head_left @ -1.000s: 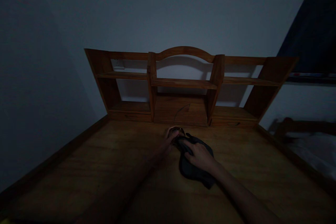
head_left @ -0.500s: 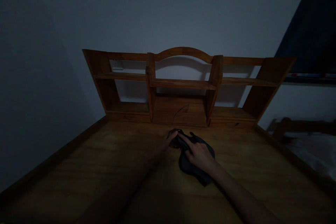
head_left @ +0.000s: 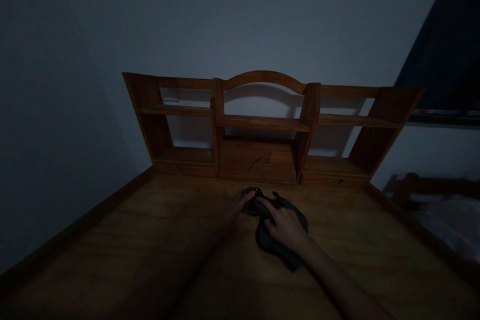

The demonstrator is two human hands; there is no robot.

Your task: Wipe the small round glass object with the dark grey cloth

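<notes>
In the dim head view, my left hand [head_left: 239,205] is closed on the left side of a small, dark, shiny, rounded object [head_left: 251,212] on the wooden desk. What that object is, I cannot make out; fingers and fabric cover much of it. A dark grey cloth [head_left: 273,244] lies crumpled to its right, one end bunched over the object. My right hand [head_left: 285,225] grips this cloth from above, its index finger stretched forward and pressing the fabric against the object. The rest of the cloth spreads beneath the right hand and toward me.
A wooden shelf unit [head_left: 262,122] with several compartments stands along the back of the desk [head_left: 157,230], against a pale wall [head_left: 240,20]. Raised wooden edges run along both sides of the desk. A wall socket [head_left: 171,95] shows behind the left shelf.
My right hand has shifted slightly, and the cloth now covers more of the shiny object. My left hand keeps its hold. The whole view has tilted a little.
</notes>
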